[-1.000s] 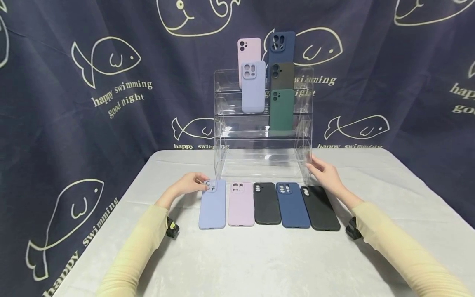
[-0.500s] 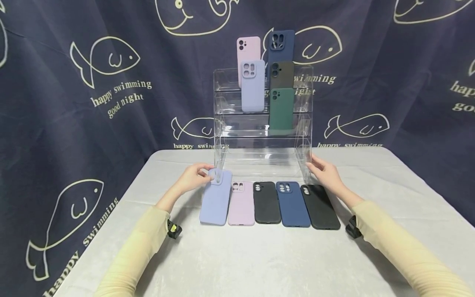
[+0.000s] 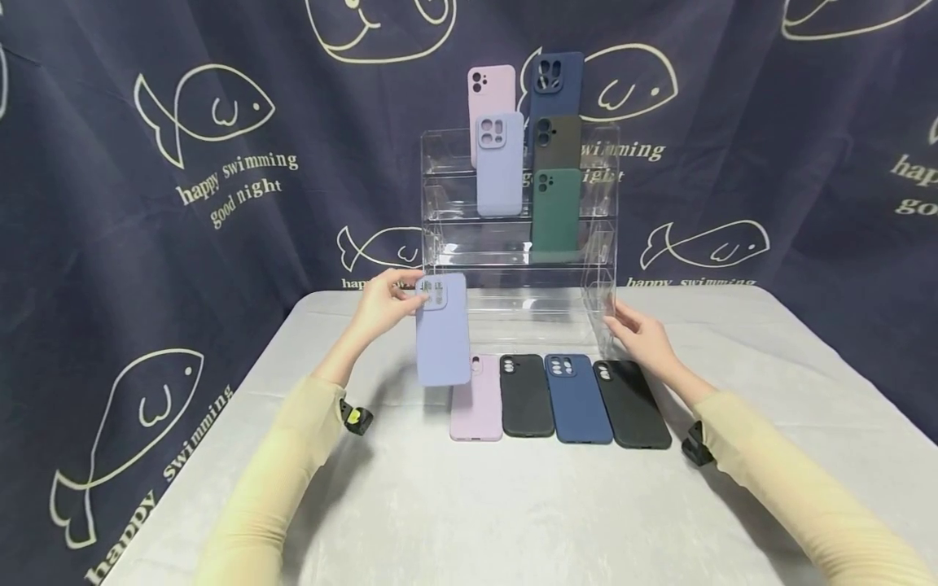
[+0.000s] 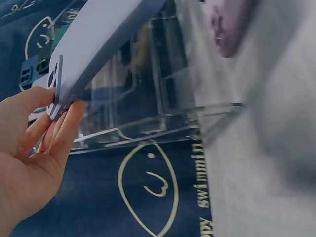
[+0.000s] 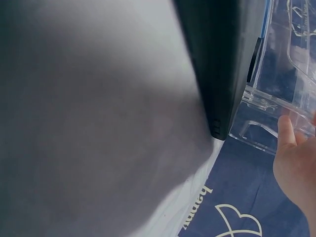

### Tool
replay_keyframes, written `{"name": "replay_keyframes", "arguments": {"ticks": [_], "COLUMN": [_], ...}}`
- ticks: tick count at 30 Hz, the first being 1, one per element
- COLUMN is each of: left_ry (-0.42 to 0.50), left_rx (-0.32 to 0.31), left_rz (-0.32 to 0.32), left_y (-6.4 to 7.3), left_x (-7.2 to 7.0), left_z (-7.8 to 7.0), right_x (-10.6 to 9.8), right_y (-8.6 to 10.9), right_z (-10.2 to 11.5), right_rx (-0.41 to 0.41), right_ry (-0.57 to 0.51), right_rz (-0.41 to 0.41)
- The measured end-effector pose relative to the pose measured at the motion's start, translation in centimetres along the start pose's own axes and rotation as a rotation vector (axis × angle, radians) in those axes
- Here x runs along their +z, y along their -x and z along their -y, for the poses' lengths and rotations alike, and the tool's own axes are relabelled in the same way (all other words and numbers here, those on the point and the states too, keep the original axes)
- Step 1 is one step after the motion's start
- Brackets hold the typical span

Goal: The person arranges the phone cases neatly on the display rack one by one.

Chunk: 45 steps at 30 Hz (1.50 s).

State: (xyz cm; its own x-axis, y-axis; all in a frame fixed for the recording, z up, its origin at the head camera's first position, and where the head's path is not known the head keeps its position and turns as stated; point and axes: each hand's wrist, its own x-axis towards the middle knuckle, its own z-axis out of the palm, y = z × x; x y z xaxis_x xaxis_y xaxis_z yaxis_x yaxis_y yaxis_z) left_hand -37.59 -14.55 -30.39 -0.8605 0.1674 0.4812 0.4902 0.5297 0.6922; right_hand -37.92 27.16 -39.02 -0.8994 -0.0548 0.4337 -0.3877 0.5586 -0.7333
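My left hand (image 3: 381, 308) pinches a light blue phone case (image 3: 444, 342) by its camera-cutout corner, thumb on the front. The case hangs nearly upright above the table, before the left side of a clear tiered display rack (image 3: 513, 330). In the left wrist view, the thumb and fingers of the left hand (image 4: 42, 148) take either side of the case's end. My right hand (image 3: 643, 335) holds the rack's right side edge low down. The right wrist view shows the thumb of that hand (image 5: 296, 163) against the clear plastic.
On the table lie a pink case (image 3: 475, 407), a black case (image 3: 528, 399), a dark blue case (image 3: 579, 403) and another black case (image 3: 633, 407). Upper tiers hold pink (image 3: 491, 89), lavender (image 3: 500, 175), navy (image 3: 560, 94), dark brown (image 3: 560, 145) and green (image 3: 557, 212) cases.
My left hand has lifted the light blue case off the table, raising it up and slightly right toward the rack. The right hand has stayed at the rack's side.
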Motion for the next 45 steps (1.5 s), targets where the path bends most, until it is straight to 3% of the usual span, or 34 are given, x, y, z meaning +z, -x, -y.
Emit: {"name": "replay_keyframes", "arguments": {"ticks": [9, 18, 29, 35, 45], "left_ry": [0.054, 0.033, 0.074, 0.035, -0.043], "left_rx": [0.004, 0.094, 0.12, 0.115, 0.161], "left_rz": [-0.039, -0.139, -0.206, -0.211, -0.312], "left_y": [-2.7, -4.9, -7.1, -8.2, -10.0], "left_x": [-0.2, 0.1, 1.0, 1.2, 1.2], "left_z": [-2.4, -3.6, -4.7, -4.8, -5.8], "right_x": [0.0, -0.2, -0.3, -0.1, -0.2], "right_y": [-0.1, 0.2, 0.2, 0.1, 0.0], "right_z": [0.0, 0.1, 0.2, 0.1, 0.0], "right_rx": [-0.012, -0.009, -0.014, -0.024, -0.01], "right_ry": [-0.005, 0.0, 0.003, 0.025, -0.038], "right_rz": [0.004, -0.001, 0.01, 0.014, 0.045]}}
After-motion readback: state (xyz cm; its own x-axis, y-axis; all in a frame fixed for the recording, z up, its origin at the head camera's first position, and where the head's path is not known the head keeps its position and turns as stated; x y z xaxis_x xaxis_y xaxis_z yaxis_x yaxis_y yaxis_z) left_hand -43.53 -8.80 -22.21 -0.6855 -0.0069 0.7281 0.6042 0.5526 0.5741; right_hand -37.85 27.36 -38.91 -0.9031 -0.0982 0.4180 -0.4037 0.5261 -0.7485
